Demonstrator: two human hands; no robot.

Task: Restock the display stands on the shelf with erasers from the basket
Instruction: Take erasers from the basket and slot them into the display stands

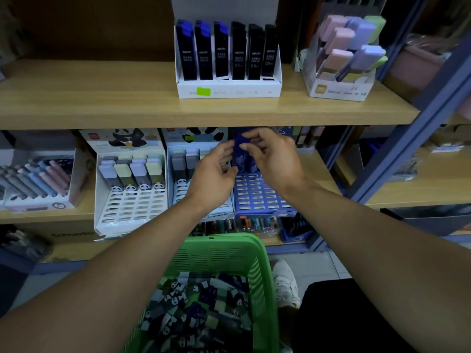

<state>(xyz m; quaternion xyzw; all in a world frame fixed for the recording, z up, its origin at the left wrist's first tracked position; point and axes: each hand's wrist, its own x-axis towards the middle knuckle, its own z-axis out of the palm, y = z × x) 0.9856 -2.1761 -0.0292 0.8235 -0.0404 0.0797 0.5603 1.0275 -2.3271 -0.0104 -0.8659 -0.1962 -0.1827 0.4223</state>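
Both hands on blue eraser (239, 146); right hand (272, 159) pinches top, left hand (216, 171) steadies side; eraser upright; blue stand (257, 197) slots directly below grip.

Three slotted display stands sit side by side on my middle shelf: two white panda stands (132, 189) (201, 174) and one blue stand (260, 194). The left panda stand carries eight erasers (132, 171) in two rows of four. On the top shelf, one white box (228, 59) shows six columns of lead cases, three blue and three black. One green basket (216, 253) stands below, its erasers too many and jumbled to count. My two hands (214, 174) (272, 156) share one blue eraser (239, 146).
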